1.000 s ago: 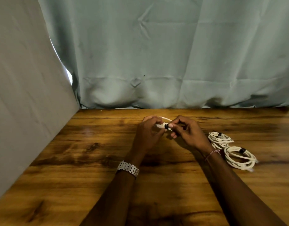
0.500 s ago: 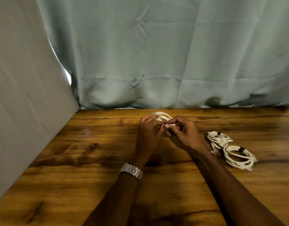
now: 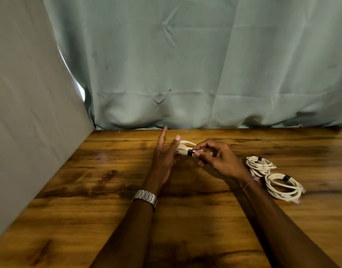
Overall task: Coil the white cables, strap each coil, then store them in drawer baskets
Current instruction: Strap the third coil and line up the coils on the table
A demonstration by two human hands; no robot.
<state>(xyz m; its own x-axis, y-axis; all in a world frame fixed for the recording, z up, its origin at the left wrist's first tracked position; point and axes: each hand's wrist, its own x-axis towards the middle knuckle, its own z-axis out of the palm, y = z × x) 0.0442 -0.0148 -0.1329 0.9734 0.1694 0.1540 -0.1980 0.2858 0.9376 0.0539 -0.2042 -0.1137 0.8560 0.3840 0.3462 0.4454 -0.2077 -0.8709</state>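
While right hand point(image 3: 218, 158) pinches strapped cable coil point(image 3: 182, 148), left hand point(image 3: 163, 154) splayed beside it.

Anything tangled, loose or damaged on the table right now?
Nothing stands out. Two strapped white cable coils lie tidy on the wooden table; the right hand pinches the third white coil at its black strap; the left hand is open.

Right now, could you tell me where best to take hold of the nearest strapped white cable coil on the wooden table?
Pinch the nearest strapped white cable coil at its black strap, coming from above: it lies flat, and there the loops are bundled together.
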